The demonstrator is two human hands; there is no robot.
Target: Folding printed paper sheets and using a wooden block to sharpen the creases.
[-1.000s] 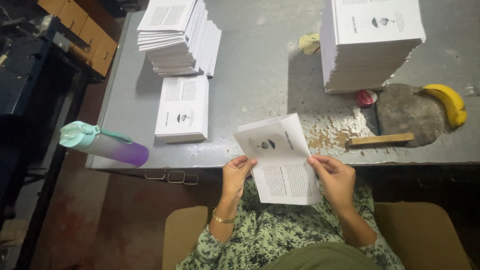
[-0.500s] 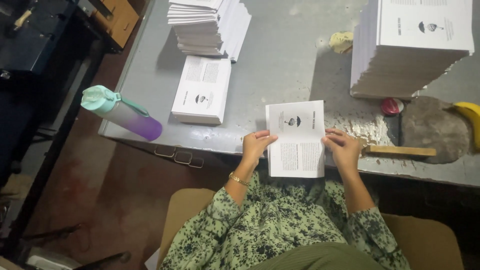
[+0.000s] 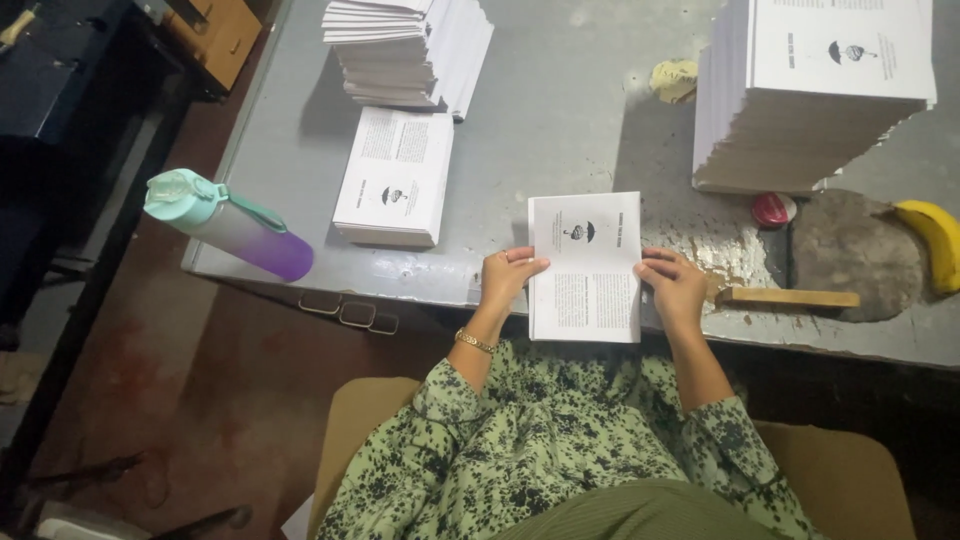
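Pinching a folded printed sheet [image 3: 585, 266] by its two long edges, the left hand [image 3: 505, 280] and right hand [image 3: 675, 288] hold it flat at the near edge of the grey table [image 3: 560, 120]. Its long axis runs near to far, lying evenly between both hands. A small booklet stack [image 3: 395, 175] lies to the left, a tall stack [image 3: 815, 90] far right.

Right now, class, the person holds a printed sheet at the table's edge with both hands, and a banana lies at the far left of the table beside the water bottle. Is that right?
Not quite. The head view shows the banana at the far right of the table, by a flat stone, while the water bottle is at the left. The left hand and right hand do hold the printed sheet.
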